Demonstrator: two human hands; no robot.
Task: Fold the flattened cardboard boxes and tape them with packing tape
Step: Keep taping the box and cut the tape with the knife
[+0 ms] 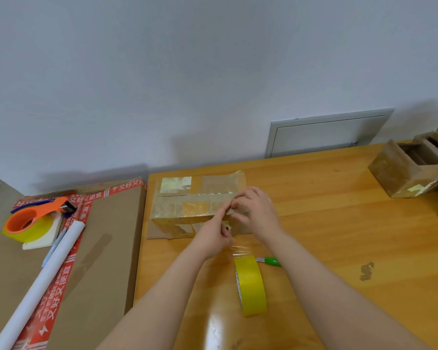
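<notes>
so the cardboard box (197, 205) sat closed on the wooden table (339, 223), pretty much dead centre of the view, old labels and shiny tape all over its top. both hands were on its 3 o'clock end. the right hand (257, 213) had its fingers curled in, thumb and forefinger pinching the end of the tape strip (239, 248) down on the top edge of the box. the left hand (218, 236) came in from 6 o'clock with its index finger out straight, tip pressed on the box top right next to the right thumb. its other fingers were curled under, and honestly i couldn't tell if they were holding the strip or nothing. the clear strip ran from the box toward 5 o'clock, down to the yellow tape roll (250, 286), which stood on edge on the table between the two forearms. a green knife (271, 261) lay just beside the roll at its 1 o'clock. off at 2 o'clock from the box, well apart, an open small box (410, 170) sat near the table's far edge. at 9 o'clock was a big carton (106, 236) with red printed tape, and on it an orange dispenser (31, 221) loaded with yellow tape plus a white tube (43, 281) lying diagonally.
</notes>
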